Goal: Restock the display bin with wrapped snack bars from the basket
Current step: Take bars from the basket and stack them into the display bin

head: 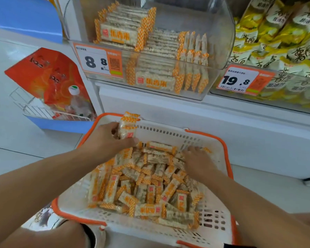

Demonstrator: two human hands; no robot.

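Your left hand (107, 138) grips a small stack of wrapped bars (128, 127), fingers and thumb curled round it, held upright at the basket's (227, 158) far-left rim. Long axis of the stack runs roughly vertical, orange ends up. Your right hand (198, 158) lies palm-down on the loose bars (147, 187) at the far-right of the pile; fingers reach fwd over them, but whether they've pinched one I cannot tell.

Display bin (220, 56) sits directly above and beyond the basket, part-filled w/ neat rows. From the left hand it lies up and slightly right. Left hand is nearer and loaded, so it looks the one to lift. Rows in the bin lie w/ long axis left-right; the stack likely needs a quarter turn to match.
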